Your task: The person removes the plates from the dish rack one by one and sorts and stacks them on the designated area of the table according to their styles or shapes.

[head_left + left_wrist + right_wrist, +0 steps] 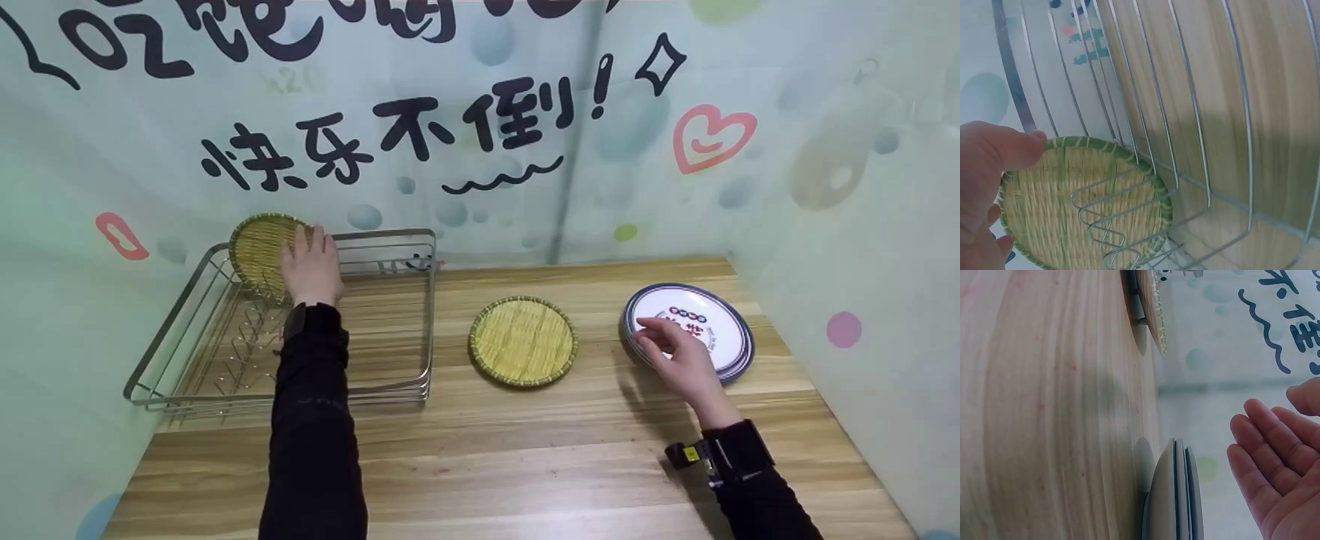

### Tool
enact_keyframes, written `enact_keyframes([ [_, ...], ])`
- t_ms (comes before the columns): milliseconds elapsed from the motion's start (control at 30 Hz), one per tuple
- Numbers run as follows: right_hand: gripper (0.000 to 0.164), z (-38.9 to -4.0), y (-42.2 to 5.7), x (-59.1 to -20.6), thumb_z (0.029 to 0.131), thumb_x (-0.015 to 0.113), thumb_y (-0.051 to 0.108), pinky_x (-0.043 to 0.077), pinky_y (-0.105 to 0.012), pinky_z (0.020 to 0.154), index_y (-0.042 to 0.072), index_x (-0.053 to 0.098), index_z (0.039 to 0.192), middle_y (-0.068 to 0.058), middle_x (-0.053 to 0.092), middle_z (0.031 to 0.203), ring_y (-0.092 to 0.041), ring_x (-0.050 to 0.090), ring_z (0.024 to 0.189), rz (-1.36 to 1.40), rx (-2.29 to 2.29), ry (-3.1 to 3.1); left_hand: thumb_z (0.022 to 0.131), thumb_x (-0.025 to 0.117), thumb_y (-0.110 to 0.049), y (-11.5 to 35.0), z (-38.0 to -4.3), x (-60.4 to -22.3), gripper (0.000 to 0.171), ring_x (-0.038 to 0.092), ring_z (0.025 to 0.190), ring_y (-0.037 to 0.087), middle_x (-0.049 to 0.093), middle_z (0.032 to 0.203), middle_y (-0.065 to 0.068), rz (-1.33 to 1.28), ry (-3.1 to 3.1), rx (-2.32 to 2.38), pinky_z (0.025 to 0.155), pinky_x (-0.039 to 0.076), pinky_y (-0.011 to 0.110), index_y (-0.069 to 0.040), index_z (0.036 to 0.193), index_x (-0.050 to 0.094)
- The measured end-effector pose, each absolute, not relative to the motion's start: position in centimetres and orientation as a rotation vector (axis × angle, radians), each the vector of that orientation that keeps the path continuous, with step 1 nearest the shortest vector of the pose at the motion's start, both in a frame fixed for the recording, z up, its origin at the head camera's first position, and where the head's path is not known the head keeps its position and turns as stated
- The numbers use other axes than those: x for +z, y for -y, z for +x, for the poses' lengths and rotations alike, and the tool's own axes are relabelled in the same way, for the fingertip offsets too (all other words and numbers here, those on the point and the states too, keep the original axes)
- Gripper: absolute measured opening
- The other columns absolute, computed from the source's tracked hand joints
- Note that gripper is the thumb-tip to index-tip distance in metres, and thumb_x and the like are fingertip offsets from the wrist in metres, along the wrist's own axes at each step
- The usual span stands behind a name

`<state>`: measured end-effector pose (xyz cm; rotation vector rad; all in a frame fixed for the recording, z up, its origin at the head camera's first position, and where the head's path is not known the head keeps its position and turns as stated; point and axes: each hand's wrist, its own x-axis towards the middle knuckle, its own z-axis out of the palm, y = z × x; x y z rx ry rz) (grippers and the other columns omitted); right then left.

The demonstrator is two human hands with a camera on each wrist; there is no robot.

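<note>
In the head view my left hand [311, 271] is at the back left, inside a wire dish rack [432, 315]. It grips the rim of a round woven bamboo tray [259, 251], which stands tilted upright against the rack's back corner. The left wrist view shows the thumb [1024, 147] on the rim of the woven tray [1067, 197], with wire prongs [1112, 211] in front of its face. My right hand [684, 367] hovers over a stack of white plates [724, 330] with blue rims. Its fingers are loosely bent, apart from the plates [1176, 506], and hold nothing.
A second round woven tray [523, 341] lies flat on the wooden table [525, 465], between the rack and the plates. A printed curtain [480, 217] closes off the back and sides of the table.
</note>
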<state>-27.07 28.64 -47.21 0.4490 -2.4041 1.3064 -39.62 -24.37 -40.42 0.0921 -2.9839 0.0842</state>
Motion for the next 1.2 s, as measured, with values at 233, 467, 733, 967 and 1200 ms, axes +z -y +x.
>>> enact_keyframes([
  [233, 0.028, -27.2, -28.6, -47.3, 0.086, 0.062, 0.001, 0.044, -0.009, 0.076, -0.006, 0.059, 0.113, -0.013, 0.068, 0.092, -0.025, 0.063, 0.084, 0.466, 1.307, 2.398, 0.091, 0.049, -0.007, 24.2, -39.8, -40.5, 0.059, -0.002, 0.137, 0.041, 0.009, 0.151, 0.020, 0.087, 3.019, 0.156, 0.107, 0.008, 0.058, 0.000, 0.144, 0.024],
  [467, 0.029, -27.4, -28.4, -47.3, 0.087, 0.062, 0.003, 0.044, -0.009, 0.077, -0.005, 0.059, 0.114, -0.013, 0.068, 0.093, -0.026, 0.063, 0.086, 0.461, 1.320, 2.413, 0.090, 0.053, -0.011, 24.2, -40.0, -40.6, 0.063, -0.004, 0.136, 0.042, 0.007, 0.152, 0.019, 0.091, 3.051, 0.228, 0.107, 0.004, 0.060, 0.000, 0.144, 0.024],
  [733, 0.028, -28.0, -27.6, -47.0, 0.086, 0.063, 0.003, 0.045, -0.012, 0.080, -0.003, 0.060, 0.113, -0.012, 0.068, 0.097, -0.028, 0.063, 0.090, 0.470, 1.290, 2.428, 0.091, 0.053, -0.018, 23.8, -40.0, -40.0, 0.063, -0.002, 0.136, 0.044, 0.012, 0.150, 0.022, 0.114, 3.059, 0.349, 0.107, 0.006, 0.059, 0.001, 0.144, 0.023],
  [967, 0.030, -28.6, -26.5, -46.1, 0.086, 0.062, 0.003, 0.048, -0.028, 0.084, -0.004, 0.059, 0.114, -0.013, 0.067, 0.101, -0.029, 0.062, 0.093, 0.557, 1.265, 2.428, 0.094, 0.047, -0.009, 23.6, -39.6, -39.6, 0.052, 0.004, 0.136, 0.041, 0.023, 0.144, 0.024, 0.092, 2.990, 0.321, 0.108, 0.003, 0.057, 0.004, 0.140, 0.029],
  [1200, 0.031, -28.9, -25.6, -45.6, 0.088, 0.062, 0.008, 0.049, -0.037, 0.085, -0.001, 0.058, 0.117, -0.012, 0.066, 0.104, -0.027, 0.062, 0.096, 0.596, 1.251, 2.455, 0.096, 0.035, 0.003, 24.1, -39.5, -39.9, 0.034, 0.022, 0.131, 0.041, 0.037, 0.131, 0.028, 0.054, 2.810, 0.174, 0.111, 0.014, 0.047, 0.012, 0.128, 0.043],
])
